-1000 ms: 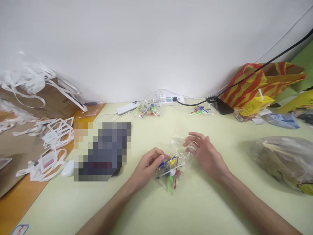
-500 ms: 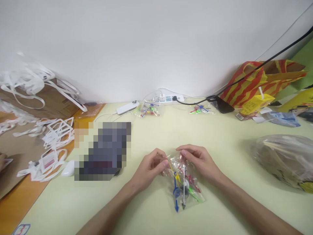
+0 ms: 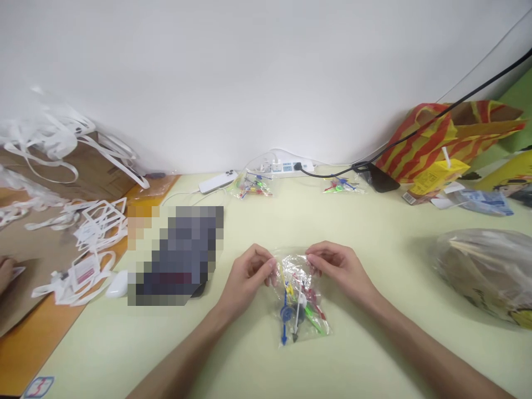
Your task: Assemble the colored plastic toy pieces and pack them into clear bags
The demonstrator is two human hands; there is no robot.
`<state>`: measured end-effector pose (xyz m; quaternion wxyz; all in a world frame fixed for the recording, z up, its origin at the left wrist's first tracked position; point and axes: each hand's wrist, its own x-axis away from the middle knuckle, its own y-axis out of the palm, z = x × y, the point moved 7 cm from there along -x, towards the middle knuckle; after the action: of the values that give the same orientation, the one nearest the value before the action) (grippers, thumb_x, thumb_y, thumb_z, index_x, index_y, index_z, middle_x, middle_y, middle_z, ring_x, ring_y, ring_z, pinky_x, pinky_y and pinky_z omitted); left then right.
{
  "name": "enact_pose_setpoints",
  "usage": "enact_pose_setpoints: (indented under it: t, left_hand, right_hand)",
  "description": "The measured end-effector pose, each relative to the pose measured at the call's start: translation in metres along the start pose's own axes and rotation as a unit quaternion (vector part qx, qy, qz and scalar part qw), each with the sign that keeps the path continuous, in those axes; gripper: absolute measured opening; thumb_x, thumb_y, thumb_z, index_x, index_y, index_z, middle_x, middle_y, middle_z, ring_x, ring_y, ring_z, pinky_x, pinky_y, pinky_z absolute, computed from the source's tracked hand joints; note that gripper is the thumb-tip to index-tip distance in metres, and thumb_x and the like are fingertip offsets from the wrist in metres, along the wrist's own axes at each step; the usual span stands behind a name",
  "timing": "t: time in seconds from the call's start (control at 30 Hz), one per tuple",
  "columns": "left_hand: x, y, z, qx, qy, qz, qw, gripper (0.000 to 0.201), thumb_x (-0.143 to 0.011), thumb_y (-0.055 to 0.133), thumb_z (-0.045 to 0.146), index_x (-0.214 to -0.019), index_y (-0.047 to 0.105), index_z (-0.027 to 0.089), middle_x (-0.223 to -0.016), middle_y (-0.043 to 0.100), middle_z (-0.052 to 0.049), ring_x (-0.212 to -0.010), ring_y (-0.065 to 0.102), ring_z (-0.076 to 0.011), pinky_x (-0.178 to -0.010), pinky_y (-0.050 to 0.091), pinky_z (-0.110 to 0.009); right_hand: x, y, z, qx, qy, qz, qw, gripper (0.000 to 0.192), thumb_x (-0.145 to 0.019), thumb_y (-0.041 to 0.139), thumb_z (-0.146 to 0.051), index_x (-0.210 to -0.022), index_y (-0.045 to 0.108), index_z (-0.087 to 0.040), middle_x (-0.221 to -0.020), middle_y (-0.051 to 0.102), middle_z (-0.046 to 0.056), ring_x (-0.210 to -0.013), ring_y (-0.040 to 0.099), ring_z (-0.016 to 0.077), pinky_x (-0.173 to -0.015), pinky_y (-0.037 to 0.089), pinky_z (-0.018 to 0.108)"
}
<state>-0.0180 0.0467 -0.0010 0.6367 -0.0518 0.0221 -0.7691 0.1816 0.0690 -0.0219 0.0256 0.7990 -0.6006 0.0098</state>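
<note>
A small clear plastic bag (image 3: 300, 302) filled with several coloured plastic pieces (blue, yellow, red, green, white) lies on the pale yellow table (image 3: 257, 366) in front of me. My left hand (image 3: 246, 279) pinches the bag's top edge at its left corner. My right hand (image 3: 338, 267) pinches the same edge at its right corner. The bag's bottom points toward me.
Two more small bags of coloured pieces (image 3: 250, 188) (image 3: 341, 187) lie near a white power strip (image 3: 286, 165) by the wall. A large filled clear bag (image 3: 486, 271) sits at right, a striped bag (image 3: 440, 138) behind it. White plastic strips (image 3: 91, 233) and another person's hand (image 3: 6, 271) are at left.
My right hand came onto the bag and both hands took its top edge. The bag turned so its bottom faces me, then shifted slightly left.
</note>
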Motion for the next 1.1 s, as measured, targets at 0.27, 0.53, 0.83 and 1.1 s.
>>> enact_pose_setpoints:
  t: [0.27, 0.53, 0.83, 1.1]
  left_hand:
    - [-0.003, -0.006, 0.000, 0.014, 0.013, 0.033, 0.999, 0.026, -0.089, 0.072, 0.038, -0.088, 0.055, 0.019, -0.067, 0.064, 0.002, -0.055, 0.058, -0.0104, -0.052, 0.043, -0.021]
    - [-0.003, -0.009, 0.000, 0.024, 0.015, 0.038, 0.999, 0.020, -0.092, 0.068, 0.034, -0.090, 0.055, 0.019, -0.067, 0.064, 0.003, -0.055, 0.060, -0.0105, -0.054, 0.044, -0.022]
    - [-0.003, -0.013, 0.003, -0.008, 0.056, 0.032, 0.998, 0.015, -0.096, 0.059, 0.030, -0.098, 0.067, 0.018, -0.083, 0.066, -0.002, -0.068, 0.061, -0.0128, -0.062, 0.045, -0.025]
    - [-0.002, -0.014, 0.007, -0.058, 0.091, -0.003, 0.994, 0.025, -0.099, 0.048, 0.023, -0.095, 0.072, 0.018, -0.087, 0.068, -0.005, -0.076, 0.059, -0.0150, -0.068, 0.043, -0.027]
  right_hand:
    - [0.005, 0.005, -0.004, -0.029, -0.013, -0.005, 0.999, 0.023, -0.084, 0.075, -0.040, -0.095, 0.075, -0.020, -0.078, 0.070, 0.003, -0.065, 0.062, 0.0142, -0.060, 0.051, 0.028]
    - [0.007, 0.002, -0.007, -0.021, -0.042, -0.005, 0.999, 0.018, -0.089, 0.068, -0.035, -0.094, 0.079, -0.021, -0.073, 0.066, 0.002, -0.060, 0.057, 0.0135, -0.056, 0.048, 0.029]
    - [0.008, 0.002, -0.014, -0.020, -0.078, -0.015, 0.997, 0.021, -0.094, 0.059, -0.027, -0.095, 0.079, -0.023, -0.080, 0.065, 0.003, -0.061, 0.057, 0.0124, -0.057, 0.048, 0.028]
    - [0.008, -0.002, -0.013, -0.009, -0.054, -0.014, 0.998, 0.026, -0.097, 0.056, -0.035, -0.091, 0.075, -0.020, -0.072, 0.065, 0.003, -0.063, 0.058, 0.0150, -0.062, 0.048, 0.030]
